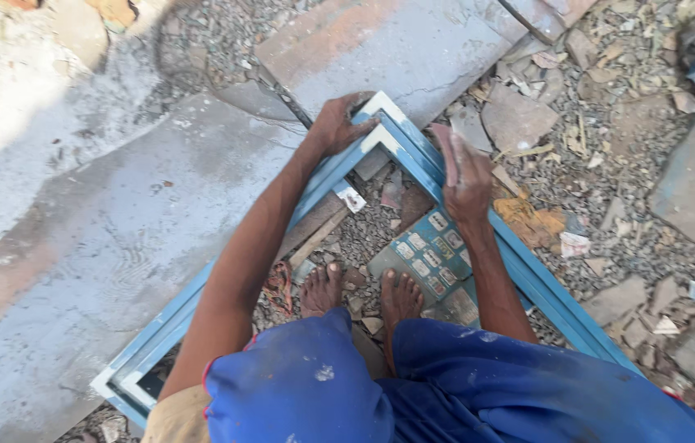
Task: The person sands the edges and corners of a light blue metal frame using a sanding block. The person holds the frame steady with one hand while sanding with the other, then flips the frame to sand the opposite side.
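Head view: blue frame [413, 156], corner at upper centre.
Left hand [339, 123]: gripping the corner.
Right hand [464, 176]: flat, pressing the right rail.
Panel [429, 254]: grey-green keypad slab, centre, inside the frame.

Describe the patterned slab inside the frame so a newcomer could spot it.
Start at the blue frame lying on the rubble. Inside its corner, below the right hand and beside the bare feet, lies a grey-green slab; alone among the plain stones, it carries rows of small pale rectangles.
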